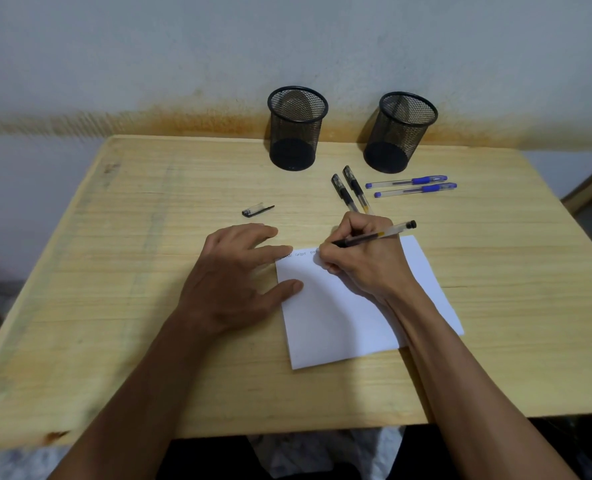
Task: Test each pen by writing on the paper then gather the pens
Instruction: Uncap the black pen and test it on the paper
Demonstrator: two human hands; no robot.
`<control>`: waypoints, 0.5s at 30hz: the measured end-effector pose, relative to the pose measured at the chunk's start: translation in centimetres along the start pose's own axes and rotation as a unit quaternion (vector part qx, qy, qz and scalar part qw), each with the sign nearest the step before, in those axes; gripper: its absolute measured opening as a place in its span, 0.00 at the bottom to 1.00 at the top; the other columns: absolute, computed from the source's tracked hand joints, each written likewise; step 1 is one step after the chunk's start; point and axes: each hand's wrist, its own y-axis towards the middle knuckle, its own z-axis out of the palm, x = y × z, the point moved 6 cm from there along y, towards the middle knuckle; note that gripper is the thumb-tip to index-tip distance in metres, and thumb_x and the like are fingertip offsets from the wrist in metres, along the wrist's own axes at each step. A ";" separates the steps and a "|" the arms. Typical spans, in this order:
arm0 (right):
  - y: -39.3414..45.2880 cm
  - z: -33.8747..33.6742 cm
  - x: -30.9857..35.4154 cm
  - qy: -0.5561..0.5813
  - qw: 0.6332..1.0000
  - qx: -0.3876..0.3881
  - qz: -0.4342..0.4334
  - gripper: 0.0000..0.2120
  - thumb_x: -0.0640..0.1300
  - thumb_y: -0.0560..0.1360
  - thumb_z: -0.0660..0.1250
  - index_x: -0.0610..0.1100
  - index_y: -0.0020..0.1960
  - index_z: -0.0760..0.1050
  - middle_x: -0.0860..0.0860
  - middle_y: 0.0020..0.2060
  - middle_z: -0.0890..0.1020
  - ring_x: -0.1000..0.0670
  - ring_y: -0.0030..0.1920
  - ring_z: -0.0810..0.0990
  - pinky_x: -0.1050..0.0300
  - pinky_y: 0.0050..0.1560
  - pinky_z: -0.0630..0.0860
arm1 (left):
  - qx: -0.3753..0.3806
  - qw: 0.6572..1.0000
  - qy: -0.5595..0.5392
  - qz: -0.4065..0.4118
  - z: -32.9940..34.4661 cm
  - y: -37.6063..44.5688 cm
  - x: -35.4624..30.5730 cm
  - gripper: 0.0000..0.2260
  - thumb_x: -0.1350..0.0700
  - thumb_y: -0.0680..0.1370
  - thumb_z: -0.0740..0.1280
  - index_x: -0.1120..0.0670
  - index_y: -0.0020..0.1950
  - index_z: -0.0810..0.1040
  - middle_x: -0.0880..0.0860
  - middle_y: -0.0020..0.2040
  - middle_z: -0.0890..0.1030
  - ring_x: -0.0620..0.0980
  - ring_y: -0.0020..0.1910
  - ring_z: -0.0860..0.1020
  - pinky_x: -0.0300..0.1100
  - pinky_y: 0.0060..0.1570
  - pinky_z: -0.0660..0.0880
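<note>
- Pinching a black pen (374, 236), the right hand (363, 258) is writing near the far edge of the paper (339, 323). A few small words are showing there.
- That pen is pointing left with its tip on the paper, and its back end is sticking out to the right.
- Fingers of the left hand (239, 282) are lying flat and straight, pressing on the left edge of the paper to keep it from sliding.
- Four more pens are waiting just past the writing hand: two black pens (350, 190) side by side, and two blue pens (412, 186) to their right, lying left to right. I think the right hand is nearer to them.
- A loose pen cap (257, 210) is lying to the far left of the paper, closer to the left hand.
- Two black mesh cups (297, 129) are standing at the far edge of the wooden table (114, 271), by the wall. Nothing is blocking the way to the pens or cups.
</note>
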 end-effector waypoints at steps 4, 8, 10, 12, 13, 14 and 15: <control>0.0 -0.1 0.0 -0.021 1.000 -0.002 -0.002 0.07 0.23 0.64 0.71 0.28 0.35 0.72 0.34 0.27 0.79 0.44 0.25 0.76 0.52 0.29 0.75 | 0.002 1.000 0.004 -0.001 0.0 0.0 0.1 0.24 0.33 0.69 0.69 0.44 0.59 0.83 0.48 0.64 0.80 0.50 0.64 0.76 0.51 0.64 0.69; 0.0 -0.1 -0.1 -0.030 1.000 0.004 -0.003 0.08 0.24 0.63 0.71 0.29 0.34 0.72 0.35 0.26 0.79 0.42 0.26 0.76 0.51 0.30 0.75 | 0.003 1.000 0.004 -0.001 0.1 0.0 0.1 0.24 0.33 0.69 0.69 0.45 0.59 0.83 0.48 0.64 0.80 0.50 0.64 0.76 0.52 0.65 0.69; -0.1 -0.2 0.0 -0.031 0.999 0.000 -0.005 0.08 0.25 0.63 0.71 0.29 0.34 0.72 0.35 0.26 0.79 0.42 0.25 0.76 0.51 0.30 0.74 | 0.006 1.000 0.007 -0.003 0.1 0.1 0.1 0.24 0.32 0.69 0.69 0.44 0.59 0.82 0.48 0.65 0.80 0.50 0.65 0.76 0.52 0.65 0.69; -0.1 -0.2 0.0 -0.038 0.999 0.003 -0.009 0.08 0.25 0.63 0.72 0.29 0.34 0.72 0.35 0.26 0.79 0.42 0.25 0.76 0.51 0.29 0.75 | 0.007 1.000 0.005 -0.003 0.1 0.1 0.1 0.24 0.33 0.69 0.69 0.44 0.59 0.82 0.48 0.65 0.80 0.50 0.65 0.76 0.53 0.65 0.69; -0.1 -0.2 0.0 -0.035 0.999 0.003 -0.010 0.08 0.26 0.63 0.72 0.30 0.34 0.72 0.35 0.26 0.79 0.42 0.25 0.76 0.50 0.30 0.75 | 0.007 1.000 0.003 -0.003 0.1 0.1 0.1 0.24 0.33 0.69 0.69 0.44 0.59 0.82 0.48 0.65 0.79 0.50 0.65 0.76 0.53 0.65 0.69; -0.1 -0.2 0.0 -0.028 1.000 0.003 -0.010 0.08 0.26 0.63 0.72 0.30 0.34 0.72 0.35 0.26 0.79 0.42 0.25 0.76 0.49 0.30 0.75 | 0.006 1.000 0.002 -0.003 0.1 0.1 0.1 0.24 0.33 0.69 0.69 0.44 0.59 0.82 0.48 0.65 0.79 0.50 0.65 0.76 0.52 0.65 0.69; -0.1 -0.2 0.0 -0.023 1.000 0.002 -0.009 0.08 0.26 0.63 0.71 0.29 0.34 0.72 0.35 0.26 0.78 0.43 0.25 0.75 0.50 0.30 0.74 | 0.006 1.000 0.001 -0.003 0.1 0.1 0.1 0.24 0.33 0.69 0.69 0.44 0.59 0.82 0.48 0.65 0.79 0.50 0.65 0.76 0.52 0.65 0.68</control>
